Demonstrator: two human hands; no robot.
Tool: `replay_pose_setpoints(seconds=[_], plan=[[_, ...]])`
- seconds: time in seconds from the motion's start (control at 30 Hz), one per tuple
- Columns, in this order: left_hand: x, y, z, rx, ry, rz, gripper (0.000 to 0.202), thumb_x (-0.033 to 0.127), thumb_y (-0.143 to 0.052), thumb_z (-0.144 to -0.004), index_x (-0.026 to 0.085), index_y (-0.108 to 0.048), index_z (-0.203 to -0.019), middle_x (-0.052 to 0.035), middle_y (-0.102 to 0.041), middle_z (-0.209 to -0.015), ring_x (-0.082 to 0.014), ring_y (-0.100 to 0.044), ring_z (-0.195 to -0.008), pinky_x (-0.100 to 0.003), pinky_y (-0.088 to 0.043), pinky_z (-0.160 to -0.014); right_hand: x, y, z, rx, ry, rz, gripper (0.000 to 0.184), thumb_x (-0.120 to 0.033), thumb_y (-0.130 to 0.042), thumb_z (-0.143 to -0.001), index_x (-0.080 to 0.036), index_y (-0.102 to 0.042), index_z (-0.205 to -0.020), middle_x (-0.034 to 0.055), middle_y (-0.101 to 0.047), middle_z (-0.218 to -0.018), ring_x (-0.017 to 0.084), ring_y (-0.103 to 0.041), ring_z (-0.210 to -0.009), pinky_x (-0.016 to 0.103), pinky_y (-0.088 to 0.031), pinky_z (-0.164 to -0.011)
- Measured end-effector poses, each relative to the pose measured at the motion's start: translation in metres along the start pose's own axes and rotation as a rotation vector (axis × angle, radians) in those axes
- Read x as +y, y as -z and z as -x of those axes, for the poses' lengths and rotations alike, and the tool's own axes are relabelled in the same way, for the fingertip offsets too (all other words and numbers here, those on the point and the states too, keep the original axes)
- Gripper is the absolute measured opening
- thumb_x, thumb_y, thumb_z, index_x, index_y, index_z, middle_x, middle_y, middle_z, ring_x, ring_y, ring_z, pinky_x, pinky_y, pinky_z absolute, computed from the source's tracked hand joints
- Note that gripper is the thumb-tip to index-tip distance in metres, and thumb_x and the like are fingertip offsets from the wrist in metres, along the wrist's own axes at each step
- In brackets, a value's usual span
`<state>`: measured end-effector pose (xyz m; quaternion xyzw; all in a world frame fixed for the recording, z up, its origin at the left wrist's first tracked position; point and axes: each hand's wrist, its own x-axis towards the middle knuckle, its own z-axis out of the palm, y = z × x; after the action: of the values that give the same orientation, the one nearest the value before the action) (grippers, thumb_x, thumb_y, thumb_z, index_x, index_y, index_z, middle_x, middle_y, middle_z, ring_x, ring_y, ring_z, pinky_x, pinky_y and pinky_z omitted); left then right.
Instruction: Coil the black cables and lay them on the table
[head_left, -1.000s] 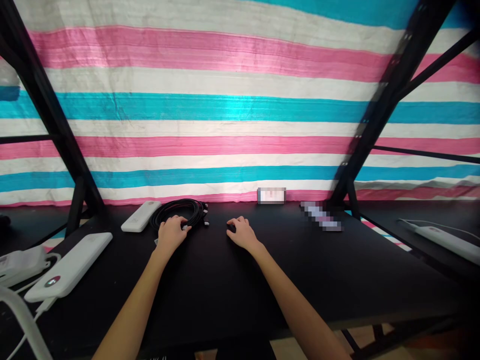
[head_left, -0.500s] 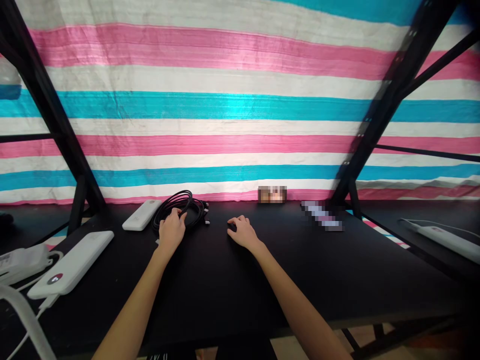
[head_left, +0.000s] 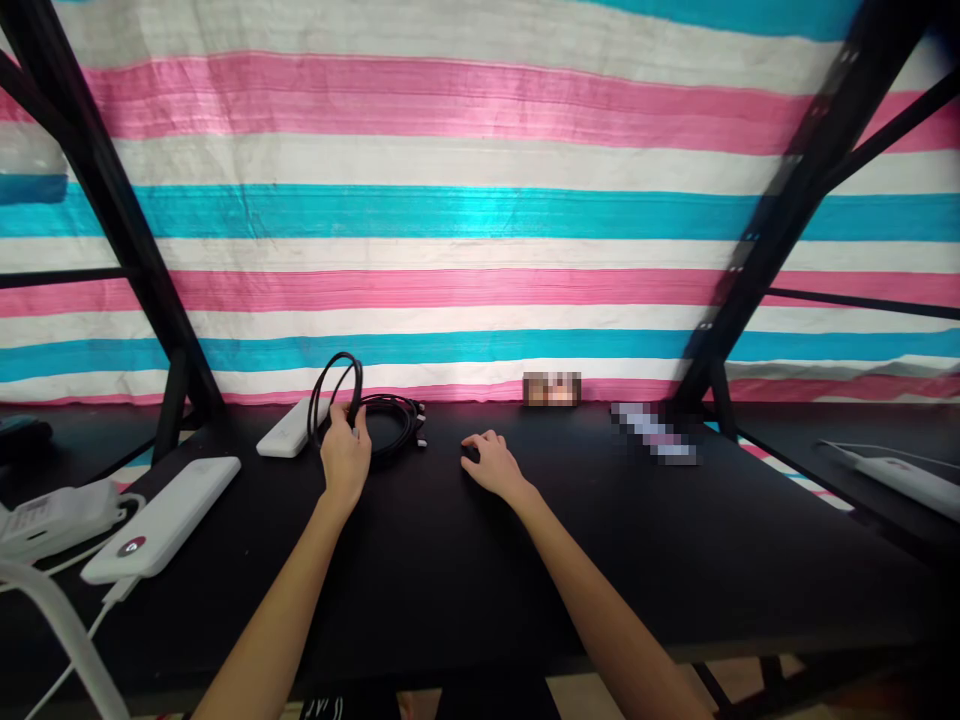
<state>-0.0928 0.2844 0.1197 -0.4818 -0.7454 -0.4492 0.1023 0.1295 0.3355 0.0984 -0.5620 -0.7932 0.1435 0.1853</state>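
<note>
My left hand (head_left: pixel 347 455) is closed round a looped black cable (head_left: pixel 358 384), whose loops stand up above the fingers. Beside it on the black table lies a coil of black cables (head_left: pixel 411 432) with pale metal plug ends on its right side. A white power bank (head_left: pixel 283 434) lies behind and left of that hand, partly hidden by the loops. My right hand (head_left: pixel 491 462) rests on the tabletop with fingers curled round a small dark thing (head_left: pixel 470 453), too indistinct to name.
At the left are a larger white power bank (head_left: pixel 169 520) with a cable plugged in, a white adapter (head_left: pixel 56 518) and a curved white tube (head_left: pixel 64 625). A blurred object (head_left: pixel 654 434) lies at the right. Black metal posts (head_left: pixel 780 240) frame the table (head_left: pixel 600 560) before a striped sheet.
My left hand has lifted one looped cable up from the coil, leaving the others on the table. The right hand stays in place. The view has shifted slightly.
</note>
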Motion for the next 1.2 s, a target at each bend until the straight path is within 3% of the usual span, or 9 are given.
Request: replay_pose_setpoints(seconds=[0.1, 0.23, 0.37, 0.53, 0.73, 0.97, 1.07, 1.2], plan=[[-0.001, -0.006, 0.002, -0.121, -0.123, -0.07, 0.028, 0.03, -0.037, -0.094, 0.013, -0.05, -0.112, -0.015, -0.068, -0.094, -0.0293, -0.065, -0.083, -0.035, -0.045, -0.068, 0.0, -0.001, -0.001, -0.001, 0.003, -0.002, 0.033, -0.025, -0.056, -0.081, -0.018, -0.061, -0.113, 0.0115, -0.052, -0.115, 0.025, -0.047, -0.108, 0.034, -0.039, -0.087], [-0.004, -0.014, 0.006, -0.28, -0.257, -0.088, 0.013, 0.024, -0.054, -0.085, 0.019, -0.06, -0.096, -0.0083, -0.069, -0.086, -0.0256, -0.064, -0.084, -0.033, -0.045, -0.075, 0.001, -0.001, -0.002, 0.001, 0.008, 0.0, 0.033, -0.025, -0.056, -0.081, -0.018, -0.061, -0.113, 0.0115, -0.052, -0.114, 0.024, -0.047, -0.107, 0.034, -0.039, -0.088], [-0.006, -0.017, 0.008, -0.304, -0.293, -0.095, 0.011, 0.023, -0.054, -0.085, 0.02, -0.063, -0.092, -0.009, -0.066, -0.09, -0.0272, -0.06, -0.094, -0.036, -0.044, -0.08, 0.001, -0.002, -0.002, 0.003, 0.008, 0.004, 0.031, -0.025, -0.056, -0.081, -0.019, -0.061, -0.112, 0.011, -0.052, -0.114, 0.024, -0.047, -0.106, 0.034, -0.039, -0.086], [-0.005, -0.012, 0.004, -0.217, -0.214, -0.059, 0.019, 0.021, -0.046, -0.088, 0.016, -0.06, -0.1, -0.0135, -0.063, -0.105, -0.0291, -0.059, -0.1, -0.039, -0.043, -0.082, 0.001, -0.002, -0.002, 0.007, 0.011, 0.004, 0.031, -0.025, -0.056, -0.081, -0.019, -0.061, -0.111, 0.011, -0.053, -0.113, 0.024, -0.047, -0.107, 0.034, -0.039, -0.087], [-0.006, -0.007, -0.001, -0.06, -0.04, 0.052, 0.022, 0.023, -0.04, -0.092, 0.016, -0.054, -0.107, -0.0077, -0.069, -0.085, -0.0256, -0.065, -0.081, -0.035, -0.044, -0.073, 0.002, -0.002, -0.003, 0.009, 0.011, 0.003, 0.03, -0.025, -0.057, -0.081, -0.019, -0.062, -0.111, 0.0108, -0.053, -0.113, 0.024, -0.048, -0.106, 0.034, -0.04, -0.087], [-0.006, 0.0, -0.004, 0.247, 0.128, 0.157, 0.025, 0.031, -0.036, -0.094, 0.019, -0.052, -0.109, -0.0048, -0.068, -0.083, -0.0218, -0.063, -0.075, -0.031, -0.041, -0.067, 0.001, -0.001, -0.002, 0.003, 0.006, 0.005, 0.031, -0.025, -0.057, -0.081, -0.019, -0.062, -0.111, 0.0112, -0.053, -0.114, 0.025, -0.047, -0.108, 0.034, -0.039, -0.088], [-0.006, 0.0, -0.005, 0.34, 0.143, 0.203, 0.026, 0.032, -0.035, -0.094, 0.018, -0.051, -0.109, -0.004, -0.066, -0.08, -0.0202, -0.062, -0.073, -0.03, -0.042, -0.068, 0.0, -0.001, -0.002, 0.001, 0.006, -0.003, 0.031, -0.025, -0.057, -0.081, -0.019, -0.062, -0.111, 0.011, -0.053, -0.113, 0.025, -0.046, -0.108, 0.034, -0.039, -0.089], [-0.005, 0.0, -0.003, 0.455, 0.045, 0.31, 0.028, 0.035, -0.039, -0.093, 0.016, -0.053, -0.107, -0.0026, -0.062, -0.072, -0.0184, -0.06, -0.069, -0.029, -0.042, -0.068, 0.001, -0.001, -0.002, 0.002, 0.004, -0.036, 0.03, -0.024, -0.057, -0.08, -0.019, -0.062, -0.11, 0.0113, -0.053, -0.112, 0.025, -0.046, -0.108, 0.036, -0.039, -0.088]])
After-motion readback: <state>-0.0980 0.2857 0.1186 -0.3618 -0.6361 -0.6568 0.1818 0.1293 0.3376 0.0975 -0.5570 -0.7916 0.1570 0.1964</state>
